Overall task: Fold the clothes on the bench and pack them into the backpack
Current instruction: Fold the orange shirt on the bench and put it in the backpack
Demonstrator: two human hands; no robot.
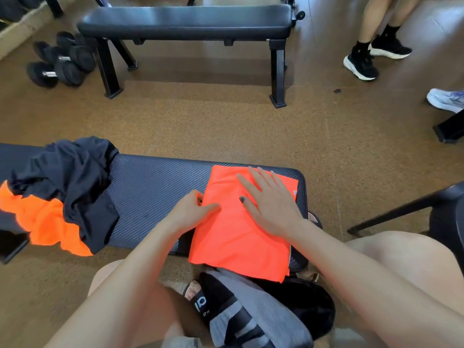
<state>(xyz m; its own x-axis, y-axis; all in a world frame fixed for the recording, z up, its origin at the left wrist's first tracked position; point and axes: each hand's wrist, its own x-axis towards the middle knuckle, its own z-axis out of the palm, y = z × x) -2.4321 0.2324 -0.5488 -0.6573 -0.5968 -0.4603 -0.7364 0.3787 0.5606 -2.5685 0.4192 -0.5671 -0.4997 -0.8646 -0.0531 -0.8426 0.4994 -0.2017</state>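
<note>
A folded bright orange garment (233, 237) lies on the right end of the near black bench (155, 187), its near edge hanging over the side. My right hand (271, 202) rests flat on top of it, fingers spread. My left hand (193, 209) pinches the garment's left edge with curled fingers. A crumpled heap of black clothing (72, 182) and orange clothing (47, 222) sits on the bench's left end. The grey and black backpack (258, 315) stands open between my knees, just below the folded garment.
A second black bench (185, 21) stands across the cork floor. Dumbbells (60, 59) lie at its left. A person's legs in black shoes (369, 59) and a white shoe (445, 99) are at the right. A black chair (447, 212) stands close on my right.
</note>
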